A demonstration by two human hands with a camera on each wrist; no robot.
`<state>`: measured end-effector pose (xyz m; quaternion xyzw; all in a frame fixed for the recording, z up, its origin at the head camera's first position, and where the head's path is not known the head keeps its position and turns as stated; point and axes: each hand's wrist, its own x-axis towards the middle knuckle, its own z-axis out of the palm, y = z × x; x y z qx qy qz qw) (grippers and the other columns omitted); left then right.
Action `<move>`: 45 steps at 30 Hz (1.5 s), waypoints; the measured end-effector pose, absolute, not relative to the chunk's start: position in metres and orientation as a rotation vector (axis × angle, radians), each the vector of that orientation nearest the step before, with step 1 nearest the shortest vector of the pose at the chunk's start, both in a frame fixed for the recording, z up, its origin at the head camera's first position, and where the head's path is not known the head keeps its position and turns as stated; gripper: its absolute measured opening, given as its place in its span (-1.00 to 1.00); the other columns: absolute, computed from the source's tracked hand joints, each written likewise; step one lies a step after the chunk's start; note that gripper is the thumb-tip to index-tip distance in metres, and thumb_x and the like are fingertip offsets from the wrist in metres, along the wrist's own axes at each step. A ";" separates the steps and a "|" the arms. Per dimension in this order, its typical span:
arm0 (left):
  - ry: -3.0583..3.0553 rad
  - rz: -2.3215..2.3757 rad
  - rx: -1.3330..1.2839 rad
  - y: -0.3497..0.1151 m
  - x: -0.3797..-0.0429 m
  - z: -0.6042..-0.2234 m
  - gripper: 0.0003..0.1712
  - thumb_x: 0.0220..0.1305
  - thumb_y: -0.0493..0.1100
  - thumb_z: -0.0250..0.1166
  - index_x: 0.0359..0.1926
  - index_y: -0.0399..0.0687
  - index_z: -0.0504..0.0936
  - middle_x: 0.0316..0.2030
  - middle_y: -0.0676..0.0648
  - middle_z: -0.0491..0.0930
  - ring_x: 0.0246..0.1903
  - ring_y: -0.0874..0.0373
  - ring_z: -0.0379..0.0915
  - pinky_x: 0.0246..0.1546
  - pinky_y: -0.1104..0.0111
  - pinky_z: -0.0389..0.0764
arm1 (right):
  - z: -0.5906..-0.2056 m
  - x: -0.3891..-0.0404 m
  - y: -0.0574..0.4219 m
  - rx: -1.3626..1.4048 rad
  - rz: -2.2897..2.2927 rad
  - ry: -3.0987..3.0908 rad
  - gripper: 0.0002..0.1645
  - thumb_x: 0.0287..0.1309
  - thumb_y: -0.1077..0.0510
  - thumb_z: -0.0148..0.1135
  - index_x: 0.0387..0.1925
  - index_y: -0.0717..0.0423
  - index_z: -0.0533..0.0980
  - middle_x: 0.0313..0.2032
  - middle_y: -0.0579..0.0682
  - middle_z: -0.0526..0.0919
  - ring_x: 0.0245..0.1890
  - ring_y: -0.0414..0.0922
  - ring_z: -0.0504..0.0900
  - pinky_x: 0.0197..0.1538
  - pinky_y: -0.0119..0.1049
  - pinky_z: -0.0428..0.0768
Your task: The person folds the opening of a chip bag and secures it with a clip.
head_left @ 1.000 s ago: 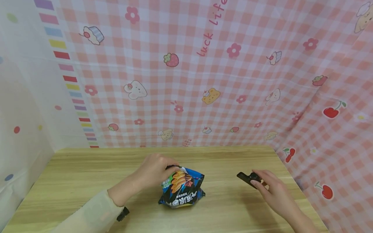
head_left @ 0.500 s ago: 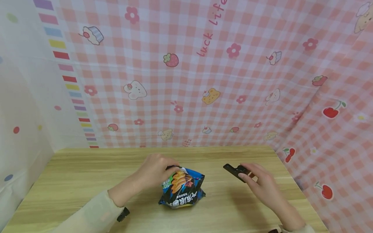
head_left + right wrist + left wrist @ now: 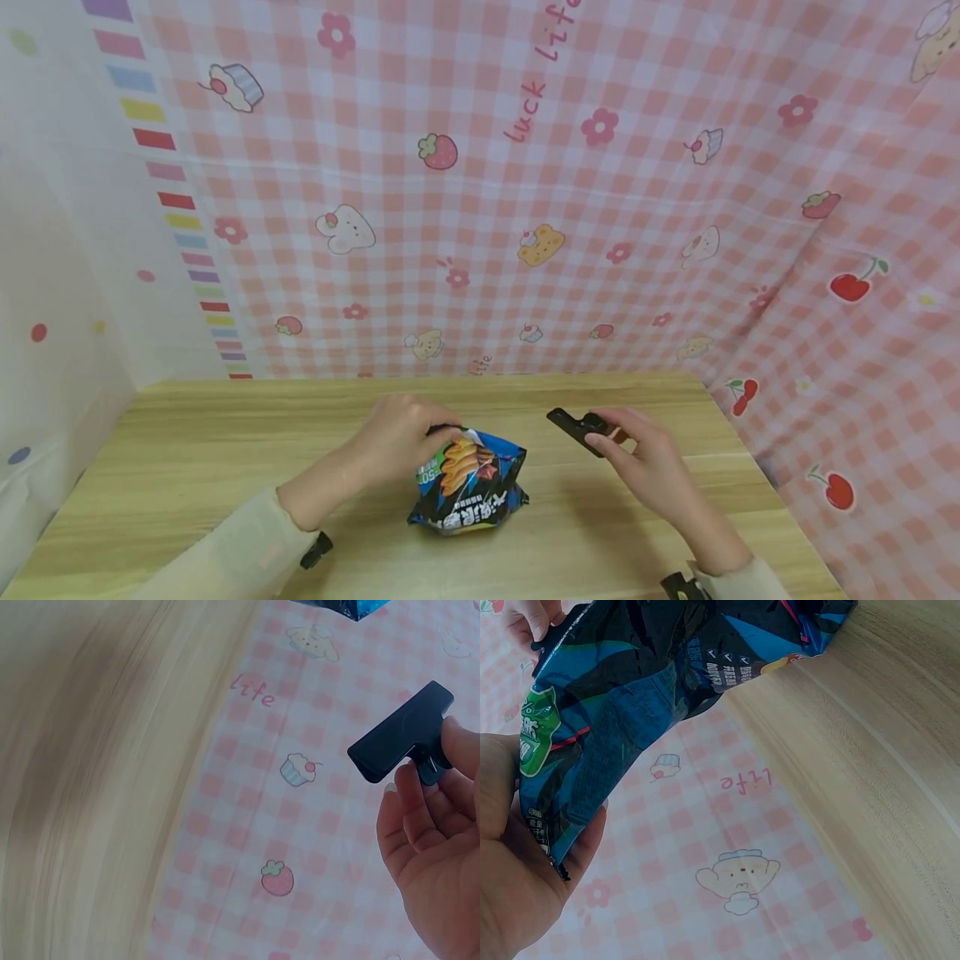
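Note:
A black and blue snack bag (image 3: 468,487) stands on the wooden table, its top corner pinched by my left hand (image 3: 401,442). In the left wrist view the bag (image 3: 622,735) runs up from the left hand (image 3: 525,855), its edge between thumb and fingers. My right hand (image 3: 645,454) pinches a black bag clip (image 3: 576,429) above the table, a short way right of the bag. In the right wrist view the clip's long flat bar (image 3: 405,735) points away from the right hand (image 3: 442,847), thumb on one side and fingers on the other.
The wooden table (image 3: 225,450) runs back to a pink checked cloth (image 3: 420,208) hung behind it. A similar checked cloth (image 3: 885,375) hangs at the right, and a white dotted cloth (image 3: 67,275) at the left.
My right hand has moved left with the clip, closer to the bag and slightly farther back. The left hand and the bag have stayed in place.

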<state>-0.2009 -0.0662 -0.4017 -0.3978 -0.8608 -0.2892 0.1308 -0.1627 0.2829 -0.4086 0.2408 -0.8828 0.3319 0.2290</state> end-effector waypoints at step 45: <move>-2.472 -0.874 -1.163 -0.066 -0.203 -0.405 -0.87 0.25 -0.30 0.45 -0.18 -0.16 0.85 -0.25 -0.09 0.82 -0.75 0.59 0.05 -0.74 0.62 0.13 | -0.416 -0.174 0.215 0.790 1.074 -2.452 -0.71 0.16 0.32 0.52 -0.06 0.18 0.70 -0.24 -0.12 0.69 -0.29 -0.22 0.58 -0.33 -0.34 0.61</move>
